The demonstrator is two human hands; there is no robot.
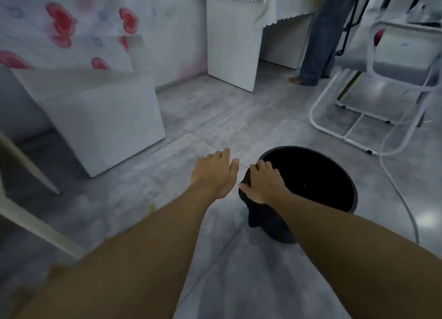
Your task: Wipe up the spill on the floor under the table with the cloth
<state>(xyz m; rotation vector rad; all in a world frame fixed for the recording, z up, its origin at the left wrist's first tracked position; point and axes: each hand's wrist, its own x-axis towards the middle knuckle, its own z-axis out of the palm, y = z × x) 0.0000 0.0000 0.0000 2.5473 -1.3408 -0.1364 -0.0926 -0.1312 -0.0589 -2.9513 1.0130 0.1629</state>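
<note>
Step in hand: the right hand (264, 183) appeared to be lifting a dark cloth (267, 220) from the rim of a black bucket (334, 180), ahead of carrying it to the spill.
Doing it well: judged from the hang of the fabric, it might be wet; letting it drip over the bucket before moving off would keep the grey floor (215, 117) from gaining fresh puddles.
Cloth: draped at the bucket's near-left edge, its lower part hanging down the outside wall toward the floor.
Right grip: fingers closed over the top of the cloth, thumb pressed against its side, palm down.
Left grip: the left hand (215, 175) was empty, fingers apart and loosely extended, hovering just beside the right hand over the floor.
Arms: both forearms stretched forward and down.
Spill: not clearly visible; presumably under the table draped in a heart-print cover (71, 26) to the left.
Bystander: trousered legs (320, 43) stood well apart, near a white folding chair (392, 91).
</note>
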